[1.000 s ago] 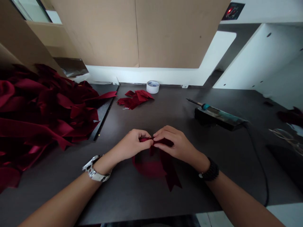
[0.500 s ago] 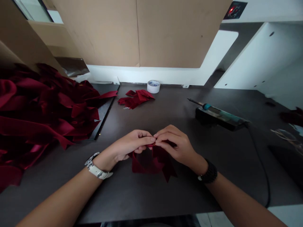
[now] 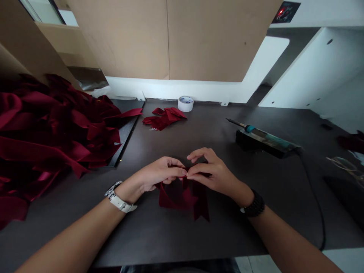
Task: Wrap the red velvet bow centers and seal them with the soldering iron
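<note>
1. My left hand (image 3: pixel 155 177) pinches the top fold of the dark red ribbon piece (image 3: pixel 182 195), thumb and forefinger closed on it.
2. My right hand (image 3: pixel 212 172) pinches the same fold; its forefinger is raised clear.
3. The ribbon's tails hang below my fingertips onto the dark table (image 3: pixel 199 242).

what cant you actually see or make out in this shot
- Head view: the pinched middle of the dark red ribbon piece is covered by the fingers of the left hand and right hand.
- The ribbon pile runs off the left edge.
- Print on the tape roll is too small to read.
- The dark item at the right edge is cut off.
</note>
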Demonstrator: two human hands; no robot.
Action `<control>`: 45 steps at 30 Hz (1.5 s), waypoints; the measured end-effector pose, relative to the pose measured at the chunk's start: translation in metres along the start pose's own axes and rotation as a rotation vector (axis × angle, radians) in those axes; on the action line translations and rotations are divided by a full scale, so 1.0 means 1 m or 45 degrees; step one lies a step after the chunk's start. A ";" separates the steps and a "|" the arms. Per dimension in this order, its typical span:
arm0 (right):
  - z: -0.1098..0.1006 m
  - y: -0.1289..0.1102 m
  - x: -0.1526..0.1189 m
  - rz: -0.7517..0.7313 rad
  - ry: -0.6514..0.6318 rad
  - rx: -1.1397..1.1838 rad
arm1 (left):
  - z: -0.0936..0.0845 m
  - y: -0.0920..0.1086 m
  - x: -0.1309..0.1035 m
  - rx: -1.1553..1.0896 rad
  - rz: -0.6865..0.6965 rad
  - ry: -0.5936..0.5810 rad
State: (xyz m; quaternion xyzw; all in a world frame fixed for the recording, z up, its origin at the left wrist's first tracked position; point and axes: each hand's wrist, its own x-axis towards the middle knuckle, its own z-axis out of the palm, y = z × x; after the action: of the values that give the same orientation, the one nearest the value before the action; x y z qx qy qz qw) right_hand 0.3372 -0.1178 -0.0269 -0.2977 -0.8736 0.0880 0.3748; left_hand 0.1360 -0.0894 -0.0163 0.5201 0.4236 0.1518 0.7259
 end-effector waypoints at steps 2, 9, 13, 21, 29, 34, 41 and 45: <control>-0.001 -0.004 0.000 -0.104 0.040 -0.200 | 0.002 0.000 0.001 0.055 0.046 0.139; 0.008 -0.011 0.002 -0.153 -0.085 -0.083 | 0.000 0.002 0.003 -0.089 0.111 0.253; 0.012 -0.001 0.001 -0.116 0.003 -0.290 | -0.001 0.002 0.002 -0.308 0.015 0.131; 0.012 -0.006 0.000 -0.244 0.236 -0.202 | 0.011 0.000 0.001 -0.235 0.151 0.123; 0.009 -0.004 0.001 -0.151 0.124 -0.089 | 0.011 -0.007 0.004 0.063 0.309 0.184; 0.008 -0.002 0.002 0.086 0.074 0.156 | 0.007 -0.004 0.001 0.326 0.500 0.166; -0.001 -0.005 0.004 0.221 -0.059 0.118 | 0.004 0.001 -0.004 0.500 0.646 0.038; 0.000 -0.004 0.003 0.188 -0.149 0.115 | 0.004 -0.003 -0.003 0.578 0.591 0.028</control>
State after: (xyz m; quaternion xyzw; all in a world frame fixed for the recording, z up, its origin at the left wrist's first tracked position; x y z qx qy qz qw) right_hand 0.3338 -0.1194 -0.0235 -0.3385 -0.8647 0.1719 0.3289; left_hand 0.1364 -0.0948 -0.0176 0.7498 0.3246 0.2208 0.5327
